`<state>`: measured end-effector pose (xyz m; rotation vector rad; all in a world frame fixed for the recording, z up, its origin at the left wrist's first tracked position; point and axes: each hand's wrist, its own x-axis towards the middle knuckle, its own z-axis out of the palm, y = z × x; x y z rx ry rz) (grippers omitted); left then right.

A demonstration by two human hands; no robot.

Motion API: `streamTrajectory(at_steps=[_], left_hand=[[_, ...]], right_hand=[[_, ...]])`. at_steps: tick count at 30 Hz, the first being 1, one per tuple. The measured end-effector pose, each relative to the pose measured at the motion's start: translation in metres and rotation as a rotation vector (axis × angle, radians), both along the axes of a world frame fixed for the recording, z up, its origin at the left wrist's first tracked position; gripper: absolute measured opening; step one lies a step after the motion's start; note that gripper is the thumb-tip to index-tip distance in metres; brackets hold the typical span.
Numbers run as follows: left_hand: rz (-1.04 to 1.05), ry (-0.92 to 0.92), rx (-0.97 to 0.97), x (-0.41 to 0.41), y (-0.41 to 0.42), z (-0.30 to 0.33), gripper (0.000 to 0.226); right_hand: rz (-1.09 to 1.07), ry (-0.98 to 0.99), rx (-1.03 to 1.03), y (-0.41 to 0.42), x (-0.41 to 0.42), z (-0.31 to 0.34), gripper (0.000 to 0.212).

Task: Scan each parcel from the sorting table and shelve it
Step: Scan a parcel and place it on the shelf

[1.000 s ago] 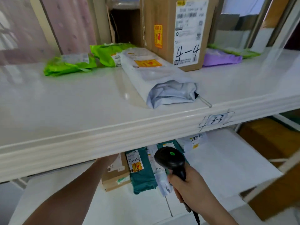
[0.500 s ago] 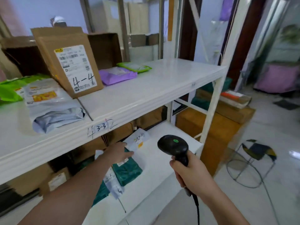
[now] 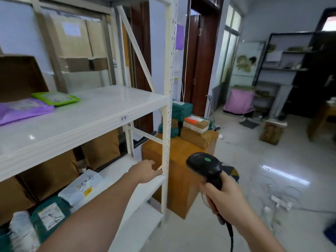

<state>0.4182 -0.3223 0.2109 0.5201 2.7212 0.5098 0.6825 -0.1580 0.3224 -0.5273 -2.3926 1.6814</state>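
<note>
The right hand point(image 3: 224, 199) has a closed grip around the handle of the black scanner point(image 3: 205, 165); its cable runs down and is cut off at the bottom edge. The left hand point(image 3: 145, 170) reaches out with straight, relaxed fingers and holds nothing; its fingertips are at the white post point(image 3: 168, 99) of the shelf rack, at the edge of the lower shelf point(image 3: 143, 193), though I cannot tell if they touch it. On this lower shelf lie a white parcel point(image 3: 84, 186) and a green parcel point(image 3: 49, 211), the last one partly hidden by the forearm. On the upper shelf point(image 3: 81, 115) rest a purple parcel point(image 3: 21, 110), cut off at the left, and a light green parcel point(image 3: 55, 98). More parcels are stacked on the wooden counter point(image 3: 183, 171) behind the post; their labels are too blurred to read.
</note>
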Motion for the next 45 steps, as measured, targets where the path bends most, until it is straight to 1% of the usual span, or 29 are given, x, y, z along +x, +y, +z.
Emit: streamTrajectory(at_steps=[1,3,6,10,12,18,23,27,33,38,41,45], left_hand=[[-0.023,0.018,0.003,-0.003,0.020,0.001,0.080],[-0.068,0.034,0.034,-0.014,0.053,0.002,0.075],[-0.091,0.022,0.055,-0.038,0.092,-0.006,0.080],[-0.151,0.038,0.017,-0.084,0.146,-0.010,0.085],[-0.195,0.043,-0.010,-0.109,0.175,-0.008,0.087],[-0.233,0.041,-0.023,-0.173,0.264,-0.011,0.080],[-0.269,0.031,-0.089,-0.229,0.335,-0.018,0.083],[-0.233,0.029,-0.083,-0.279,0.392,-0.025,0.083],[-0.098,-0.025,0.011,-0.343,0.455,-0.031,0.082],[0.070,-0.128,0.108,-0.390,0.485,-0.044,0.087],[0.141,-0.205,0.162,-0.426,0.500,-0.063,0.092],[0.250,-0.315,0.274,-0.483,0.522,-0.102,0.092]], right_hand=[[-0.013,0.006,-0.012,0.013,-0.001,0.002,0.002],[-0.032,0.006,-0.020,0.035,-0.006,0.004,0.002],[-0.074,0.008,0.005,0.066,-0.021,0.003,0.002],[-0.132,0.015,0.029,0.105,-0.054,-0.003,0.006],[-0.167,0.023,0.028,0.125,-0.073,-0.005,0.005],[-0.272,0.034,0.002,0.191,-0.127,-0.007,0.004],[-0.286,0.026,-0.024,0.255,-0.176,-0.011,0.005],[-0.274,0.005,-0.029,0.321,-0.224,-0.020,0.003],[-0.184,-0.030,0.069,0.417,-0.311,-0.026,0.003],[-0.108,-0.048,0.111,0.473,-0.383,-0.038,0.006],[-0.071,-0.074,0.073,0.501,-0.427,-0.046,0.005],[-0.043,-0.098,0.026,0.534,-0.488,-0.057,0.005]])
